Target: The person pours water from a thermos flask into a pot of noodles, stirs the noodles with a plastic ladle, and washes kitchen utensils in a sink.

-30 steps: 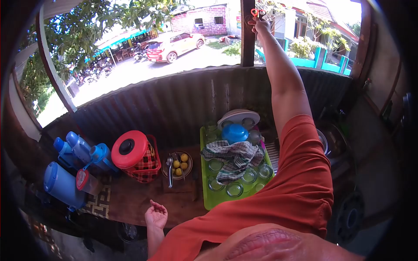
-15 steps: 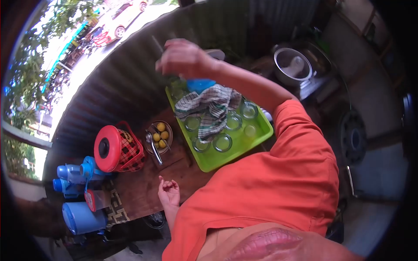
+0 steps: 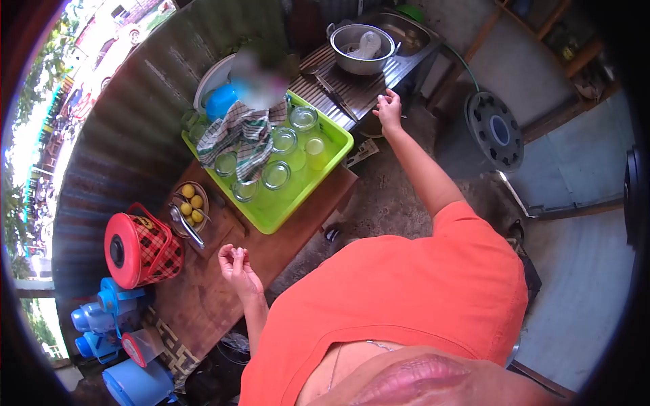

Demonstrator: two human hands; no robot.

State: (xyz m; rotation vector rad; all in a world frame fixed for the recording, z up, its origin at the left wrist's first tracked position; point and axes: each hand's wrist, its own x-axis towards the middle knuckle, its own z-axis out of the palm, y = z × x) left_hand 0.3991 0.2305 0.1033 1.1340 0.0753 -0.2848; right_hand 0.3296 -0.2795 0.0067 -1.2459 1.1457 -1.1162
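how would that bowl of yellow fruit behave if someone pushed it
The yellow fruits look round, so they would probably roll inside the bowl. Its rim should likely contain them. The metal tool overhanging the rim might slide or tip off.

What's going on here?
One person at a wooden table, right hand out by the ribbed metal drainboard; whether it holds something small is unclear. The left hand is over the table, nothing visible in it. A checkered cloth lies among glasses on the green tray.
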